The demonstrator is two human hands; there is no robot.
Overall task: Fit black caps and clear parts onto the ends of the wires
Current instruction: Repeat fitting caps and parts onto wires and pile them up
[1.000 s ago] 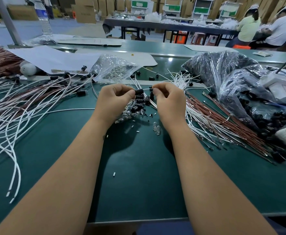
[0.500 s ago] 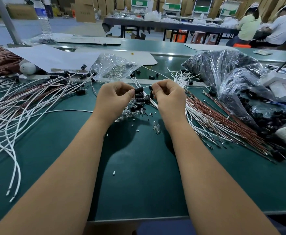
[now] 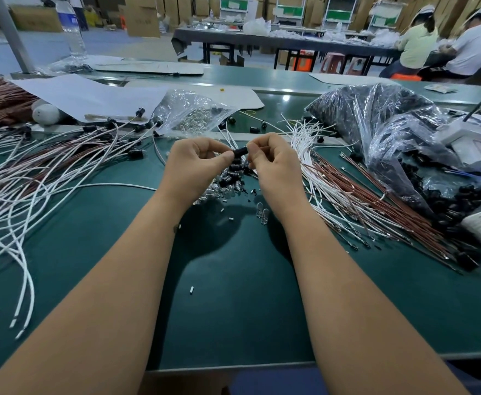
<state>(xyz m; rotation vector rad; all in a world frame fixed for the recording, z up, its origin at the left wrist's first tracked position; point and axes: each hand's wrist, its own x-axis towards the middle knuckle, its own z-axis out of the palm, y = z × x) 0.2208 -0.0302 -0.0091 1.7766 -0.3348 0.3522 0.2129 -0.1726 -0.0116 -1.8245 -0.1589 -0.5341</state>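
Observation:
My left hand (image 3: 196,163) and my right hand (image 3: 273,163) meet above the green table (image 3: 233,295), both pinching one black cap (image 3: 240,151) between thumb and fingers. Whether a wire end sits in the cap is hidden by my fingers. Below the hands lies a small heap of black caps and clear parts (image 3: 228,183). Two loose clear parts (image 3: 262,210) lie by my right wrist. White and brown wires without caps (image 3: 362,195) fan out on the right. Wires with black caps fitted (image 3: 62,161) spread out on the left.
A clear bag of clear parts (image 3: 193,115) lies behind the hands. Big plastic bags of black caps (image 3: 390,124) sit at the right, beside white devices (image 3: 478,146). White paper sheets (image 3: 91,95) and a water bottle (image 3: 72,27) are at the back left. Two people sit far right.
My hands have drawn closer together, closing the gap between them; both now pinch the black cap that the left hand held before.

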